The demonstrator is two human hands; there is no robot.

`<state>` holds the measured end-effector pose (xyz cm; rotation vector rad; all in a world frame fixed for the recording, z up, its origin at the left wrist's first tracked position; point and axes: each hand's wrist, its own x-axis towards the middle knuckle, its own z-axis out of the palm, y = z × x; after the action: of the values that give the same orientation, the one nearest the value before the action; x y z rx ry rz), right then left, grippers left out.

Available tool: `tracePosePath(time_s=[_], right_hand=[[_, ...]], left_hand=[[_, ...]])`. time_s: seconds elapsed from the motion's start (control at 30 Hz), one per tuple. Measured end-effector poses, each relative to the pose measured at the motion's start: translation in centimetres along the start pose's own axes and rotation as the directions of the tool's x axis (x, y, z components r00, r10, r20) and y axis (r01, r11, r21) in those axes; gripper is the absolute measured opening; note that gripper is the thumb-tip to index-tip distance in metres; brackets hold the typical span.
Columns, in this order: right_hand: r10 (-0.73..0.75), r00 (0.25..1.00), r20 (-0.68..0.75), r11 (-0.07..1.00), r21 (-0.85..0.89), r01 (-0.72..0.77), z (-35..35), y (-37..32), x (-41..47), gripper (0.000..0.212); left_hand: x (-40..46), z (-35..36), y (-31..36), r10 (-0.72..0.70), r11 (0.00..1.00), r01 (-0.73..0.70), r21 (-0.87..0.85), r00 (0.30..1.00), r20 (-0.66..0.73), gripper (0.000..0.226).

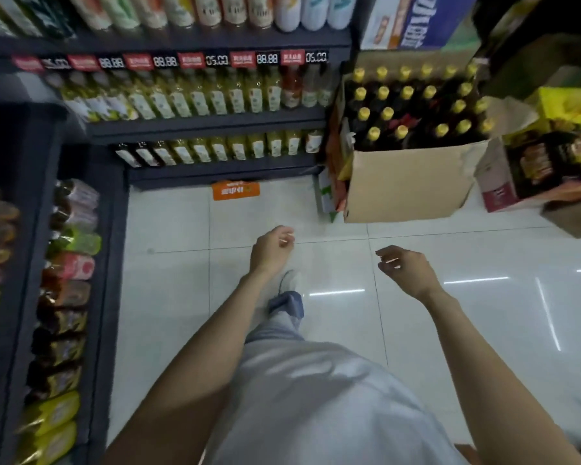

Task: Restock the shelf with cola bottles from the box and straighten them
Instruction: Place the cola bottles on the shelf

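Person stands in aisle on glossy white tiled floor [332, 213]. Left hand [271, 250] empty, fingers loosely curled, apart. Right hand [408, 271] empty too, fingers half-bent, spread. Open brown cardboard box [406, 186] ahead on right, packed with dark yellow-capped cola bottles [383, 114]. Dark metal shelf [215, 169] ahead left, rows of pale labelled bottles upright.

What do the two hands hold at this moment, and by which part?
Nothing is held. The left hand and the right hand are both empty, fingers loosely curled, above the floor, apart from the box of bottles.
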<state>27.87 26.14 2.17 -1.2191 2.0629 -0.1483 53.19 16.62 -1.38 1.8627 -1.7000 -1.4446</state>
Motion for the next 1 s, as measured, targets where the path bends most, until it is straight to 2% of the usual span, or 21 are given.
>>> tracePosePath(time_s=[0.1, 0.2, 0.3, 0.4, 0.47, 0.57, 0.63, 0.67, 0.73, 0.8, 0.93, 1.0], right_hand=[[0.051, 0.995, -0.083, 0.998, 0.051, -0.046, -4.5, 1.2, 5.0, 0.020], [-0.007, 0.987, -0.161, 0.999, 0.031, 0.012, -9.1, 2.4, 10.5, 0.023], [-0.104, 0.978, -0.182, 0.994, -0.058, 0.095, -13.7, 4.3, 17.1, 0.027], [-0.206, 0.963, -0.173, 0.945, -0.291, 0.150, -17.2, 6.8, 24.3, 0.032], [-0.299, 0.949, -0.097, 0.875, -0.425, 0.232, -18.9, 8.1, 28.5, 0.036], [-0.486, 0.874, -0.001, 0.716, -0.574, 0.397, -20.5, 9.5, 33.6, 0.045], [-0.507, 0.858, 0.080, 0.625, -0.651, 0.430, -20.5, 9.9, 35.7, 0.052], [-0.453, 0.876, 0.168, 0.601, -0.668, 0.439, -20.7, 9.9, 36.8, 0.056], [-0.333, 0.891, 0.309, 0.600, -0.659, 0.453, -20.7, 10.1, 38.4, 0.061], [-0.323, 0.871, 0.370, 0.579, -0.651, 0.491, -20.9, 10.2, 39.8, 0.052], [-0.552, 0.748, 0.368, 0.549, -0.515, 0.659, -20.9, 9.4, 40.9, 0.015], [-0.616, 0.705, 0.352, 0.534, -0.471, 0.702, -20.5, 8.3, 41.2, 0.019]], left_hand=[[5.5, 2.0, 6.3, 0.080, 0.997, -0.081, 0.020, 0.996, 0.040, 0.022], [10.5, 4.2, 11.1, 0.109, 0.991, -0.114, 0.070, 0.992, 0.067, 0.022], [14.7, 7.0, 15.0, 0.115, 0.987, -0.124, 0.106, 0.990, 0.079, 0.025], [18.2, 10.0, 17.5, 0.107, 0.989, -0.112, 0.097, 0.993, 0.056, 0.029], [20.2, 12.1, 18.4, 0.059, 0.992, -0.059, 0.112, 0.998, 0.003, 0.034], [22.6, 15.2, 19.5, -0.033, 0.992, 0.046, 0.118, 0.993, -0.113, 0.043], [23.3, 16.4, 19.7, -0.048, 0.988, 0.071, 0.139, 0.986, -0.158, 0.045], [24.0, 17.2, 19.9, -0.054, 0.985, 0.084, 0.153, 0.980, -0.190, 0.046], [25.1, 18.3, 20.2, -0.075, 0.980, 0.117, 0.158, 0.966, -0.248, 0.048], [26.0, 19.0, 20.3, -0.121, 0.979, 0.161, 0.125, 0.952, -0.281, 0.051], [27.2, 20.1, 20.8, -0.144, 0.981, 0.178, 0.081, 0.938, -0.315, 0.053], [27.6, 20.3, 21.0, -0.153, 0.978, 0.191, 0.079, 0.927, -0.342, 0.051]])
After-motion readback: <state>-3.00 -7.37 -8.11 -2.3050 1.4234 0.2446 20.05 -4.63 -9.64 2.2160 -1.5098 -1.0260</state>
